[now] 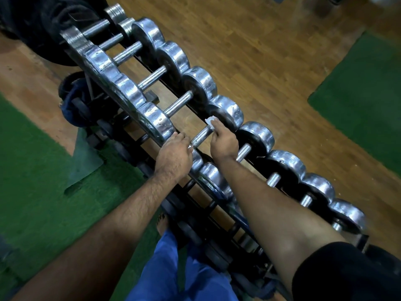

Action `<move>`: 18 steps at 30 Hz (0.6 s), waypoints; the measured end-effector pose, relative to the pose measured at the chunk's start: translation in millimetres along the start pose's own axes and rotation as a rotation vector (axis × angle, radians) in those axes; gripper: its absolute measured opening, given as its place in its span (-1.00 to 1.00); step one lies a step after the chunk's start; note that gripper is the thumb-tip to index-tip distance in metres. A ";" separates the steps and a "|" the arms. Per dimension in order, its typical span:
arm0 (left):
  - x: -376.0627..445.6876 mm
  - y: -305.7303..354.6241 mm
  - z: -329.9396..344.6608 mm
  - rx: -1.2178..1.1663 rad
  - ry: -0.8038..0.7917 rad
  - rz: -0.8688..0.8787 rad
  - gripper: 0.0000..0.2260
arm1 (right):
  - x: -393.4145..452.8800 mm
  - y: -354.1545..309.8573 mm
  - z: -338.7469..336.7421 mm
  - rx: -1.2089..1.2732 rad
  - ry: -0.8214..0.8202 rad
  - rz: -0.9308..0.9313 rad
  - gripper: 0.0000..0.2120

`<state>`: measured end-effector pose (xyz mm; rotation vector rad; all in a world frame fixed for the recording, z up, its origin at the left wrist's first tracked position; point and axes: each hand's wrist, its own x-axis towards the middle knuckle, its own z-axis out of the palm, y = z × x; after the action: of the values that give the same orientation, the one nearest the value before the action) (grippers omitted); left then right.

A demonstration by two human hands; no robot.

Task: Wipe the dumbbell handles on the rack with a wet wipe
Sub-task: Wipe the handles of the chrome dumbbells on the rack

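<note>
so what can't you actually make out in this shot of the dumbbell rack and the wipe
- Head view: most of the wet wipe is hidden by the right hand; only a white corner shows.
- Head view: the near end of the knurled handle is covered by the left hand, so its grip there is unclear.
- Head view: the lower tier of the rack is dark and crossed by the forearms.
- Head view: the far dumbbells are small and blurred.
</note>
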<state>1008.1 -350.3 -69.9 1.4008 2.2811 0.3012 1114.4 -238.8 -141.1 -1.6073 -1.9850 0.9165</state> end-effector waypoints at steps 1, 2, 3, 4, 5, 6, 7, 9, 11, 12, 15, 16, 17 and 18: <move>-0.7 -0.9 -0.3 0.000 0.002 0.009 -0.60 | -1.1 -6.8 0.9 0.044 0.028 0.086 -0.60; -0.5 -1.5 -0.1 -0.001 0.004 0.018 -0.61 | 1.9 -11.8 1.9 0.081 0.035 0.176 -0.62; -0.6 -1.8 0.5 -0.004 0.008 0.023 -0.63 | 5.6 -16.5 1.5 0.137 0.030 0.270 -0.64; -0.6 -2.4 1.2 -0.009 0.011 0.023 -0.63 | 8.7 -18.8 2.1 0.233 0.028 0.385 -0.66; -0.4 -3.2 1.1 -0.013 0.010 0.022 -0.62 | 10.4 -21.4 2.8 0.358 0.034 0.537 -0.67; 0.0 -3.5 0.9 -0.014 0.008 0.021 -0.61 | 9.6 -22.8 -0.2 0.500 0.032 0.703 -0.69; 0.3 -3.8 1.0 -0.013 0.009 0.022 -0.60 | 7.6 -23.7 -3.8 0.631 0.012 0.837 -0.71; 0.7 -5.1 1.9 -0.007 0.014 0.025 -0.59 | 7.2 -23.8 -7.4 0.733 -0.102 0.955 -0.74; 1.9 -6.9 3.3 0.003 0.009 0.031 -0.58 | 10.1 -26.6 -4.0 0.728 -0.221 0.974 -0.76; 2.6 -8.2 5.2 0.013 0.008 0.039 -0.58 | 12.8 -27.7 -1.1 0.765 -0.246 0.986 -0.77; 3.6 -11.0 9.3 0.042 0.003 0.059 -0.57 | 17.2 -36.5 4.0 0.906 -0.225 0.985 -0.84; 3.6 -11.6 10.5 0.043 0.008 0.061 -0.58 | 17.7 -39.4 0.8 0.931 -0.219 0.965 -0.85; 3.3 -12.2 11.6 0.042 0.013 0.060 -0.58 | 20.1 -40.3 1.0 0.957 -0.188 0.967 -0.85; 3.3 -12.8 12.5 0.039 0.016 0.061 -0.59 | 22.5 -42.1 0.4 0.984 -0.136 0.986 -0.86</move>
<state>1002.7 -353.9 -86.9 1.4949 2.2721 0.2891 1079.7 -221.8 -112.9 -1.7890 -0.4065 1.9502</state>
